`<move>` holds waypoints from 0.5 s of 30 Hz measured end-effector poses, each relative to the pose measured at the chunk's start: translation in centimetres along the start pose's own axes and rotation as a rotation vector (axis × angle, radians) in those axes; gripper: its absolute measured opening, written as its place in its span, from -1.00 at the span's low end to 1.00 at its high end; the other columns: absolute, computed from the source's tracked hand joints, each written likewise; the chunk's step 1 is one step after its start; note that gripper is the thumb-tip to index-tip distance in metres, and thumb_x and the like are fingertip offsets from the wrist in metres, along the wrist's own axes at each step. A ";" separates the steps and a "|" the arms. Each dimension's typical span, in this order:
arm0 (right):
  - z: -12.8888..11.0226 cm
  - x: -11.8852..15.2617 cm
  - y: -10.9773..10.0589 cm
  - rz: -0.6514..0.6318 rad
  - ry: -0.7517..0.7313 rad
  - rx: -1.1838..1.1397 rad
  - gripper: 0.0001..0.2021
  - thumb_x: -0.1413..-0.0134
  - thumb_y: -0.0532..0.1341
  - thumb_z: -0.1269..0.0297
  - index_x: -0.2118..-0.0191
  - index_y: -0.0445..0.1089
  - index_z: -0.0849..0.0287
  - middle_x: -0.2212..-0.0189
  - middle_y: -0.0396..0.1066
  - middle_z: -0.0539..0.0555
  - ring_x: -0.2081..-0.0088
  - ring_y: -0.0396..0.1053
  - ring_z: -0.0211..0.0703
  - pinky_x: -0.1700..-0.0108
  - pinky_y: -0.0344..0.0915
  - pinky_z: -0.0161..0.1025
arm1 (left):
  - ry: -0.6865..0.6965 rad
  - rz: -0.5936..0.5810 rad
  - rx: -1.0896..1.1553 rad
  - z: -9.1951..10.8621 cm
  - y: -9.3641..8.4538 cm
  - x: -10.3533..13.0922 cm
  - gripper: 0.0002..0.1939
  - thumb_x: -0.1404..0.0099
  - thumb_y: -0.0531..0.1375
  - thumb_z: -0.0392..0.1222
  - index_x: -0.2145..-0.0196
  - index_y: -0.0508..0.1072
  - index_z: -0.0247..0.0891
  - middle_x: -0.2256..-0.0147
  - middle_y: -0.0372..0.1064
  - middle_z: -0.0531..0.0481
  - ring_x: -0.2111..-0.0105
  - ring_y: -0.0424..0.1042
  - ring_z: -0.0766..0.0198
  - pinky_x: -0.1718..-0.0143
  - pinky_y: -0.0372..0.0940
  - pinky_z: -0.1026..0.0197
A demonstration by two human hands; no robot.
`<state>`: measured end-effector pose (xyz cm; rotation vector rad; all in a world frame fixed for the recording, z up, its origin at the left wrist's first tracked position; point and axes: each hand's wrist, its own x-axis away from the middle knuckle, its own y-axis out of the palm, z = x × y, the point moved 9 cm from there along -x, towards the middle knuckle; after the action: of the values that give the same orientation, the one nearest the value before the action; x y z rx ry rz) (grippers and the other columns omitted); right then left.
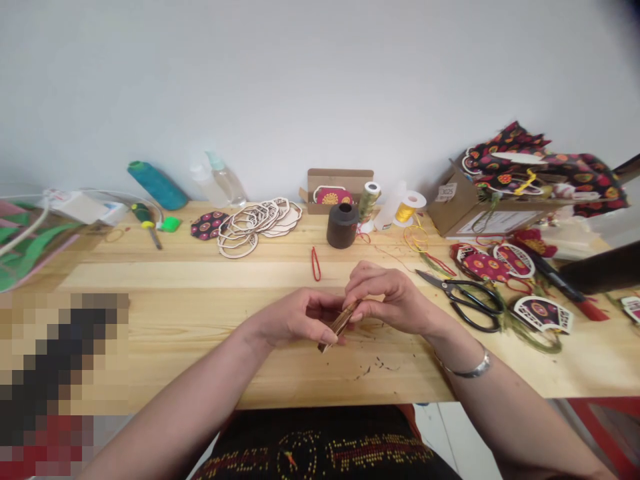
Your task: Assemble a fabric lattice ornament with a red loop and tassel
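Observation:
Over the front middle of the wooden table, my left hand (313, 317) is closed on a small flat brown piece with layered edges (340, 325), thumb along its lower end. My right hand (383, 300) pinches the upper end of the same piece between thumb and fingers. The piece is seen nearly edge-on, so its face is hidden. Beyond the hands lies a red cord loop (315, 264). Black-handled scissors (467, 297) rest to the right of my right hand. Dark scraps (377, 367) are scattered on the table below the hands.
Wooden outline frames (260, 223) lie at back left, near a teal thread cone (157, 185) and a screwdriver (147, 223). A dark round container (343, 225) and a yellow spool (410, 207) stand at the back. A cardboard box (480, 210) with patterned fabric and finished ornaments (543, 315) occupy the right.

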<state>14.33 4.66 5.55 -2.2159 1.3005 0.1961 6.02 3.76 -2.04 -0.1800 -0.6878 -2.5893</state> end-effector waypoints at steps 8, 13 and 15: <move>1.9 0.5 -2.0 0.268 0.097 -0.122 -0.89 0.02 0.34 0.21 0.41 0.52 0.11 0.47 0.46 0.01 0.38 0.37 -0.24 0.29 0.35 -0.21 | 0.081 0.078 0.112 0.4 -1.2 0.0 -0.40 -0.10 0.28 0.11 -0.04 0.44 -0.24 0.04 0.45 -0.21 0.07 0.44 0.06 0.10 0.36 0.05; 3.2 1.1 -3.5 0.454 0.172 -0.103 -0.90 0.03 0.34 0.22 0.44 0.52 0.10 0.50 0.44 0.00 0.41 0.37 -0.24 0.31 0.35 -0.21 | 0.448 0.495 -0.278 3.6 -3.2 1.8 -0.42 0.00 0.41 -0.15 -0.01 0.47 -0.17 -0.01 0.44 -0.12 0.01 0.41 0.09 -0.06 0.25 0.08; 3.5 1.2 -3.8 0.501 0.198 -0.101 -0.90 0.04 0.34 0.21 0.45 0.52 0.10 0.49 0.45 0.02 0.40 0.37 -0.22 0.32 0.36 -0.19 | 0.532 0.630 -0.454 4.5 -3.0 2.8 -0.51 -0.02 0.40 -0.22 0.04 0.51 -0.15 0.09 0.51 -0.06 0.10 0.47 0.13 0.00 0.30 0.13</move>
<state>18.68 6.97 3.65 -1.9869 1.9827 0.2368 2.20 7.26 1.18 0.1362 0.1442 -1.9999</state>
